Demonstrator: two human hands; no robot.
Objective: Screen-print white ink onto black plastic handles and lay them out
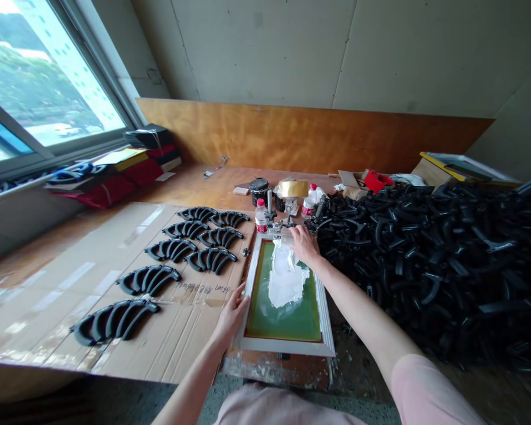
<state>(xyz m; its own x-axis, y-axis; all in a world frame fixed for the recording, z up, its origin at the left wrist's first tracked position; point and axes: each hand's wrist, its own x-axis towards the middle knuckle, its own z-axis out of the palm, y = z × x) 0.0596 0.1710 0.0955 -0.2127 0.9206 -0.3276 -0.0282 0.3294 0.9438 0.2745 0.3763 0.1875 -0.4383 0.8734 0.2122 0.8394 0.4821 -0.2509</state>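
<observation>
In front of me lies a screen printing frame (pixel 327 319) with pale rails and a green mesh. White ink (pixel 287 282) is spread in a thick patch over the mesh's upper middle. At the frame's far end, my right hand (pixel 305 243) is closed on a small pale squeegee (pixel 287 236), partly covered by the fingers. My left hand (pixel 233 310) grips the left rail, its thumb along the edge; some fingers are hidden. Metal hinge clamps (pixel 277 227) stand at the frame's far edge.
Curved black plastic parts (pixel 115 321) lie in small fanned groups on cardboard (pixel 181 354) at left. A large heap of similar black parts (pixel 407 254) fills the right. Beyond the frame stand red-capped bottles (pixel 261 217) and a black tub (pixel 259 190).
</observation>
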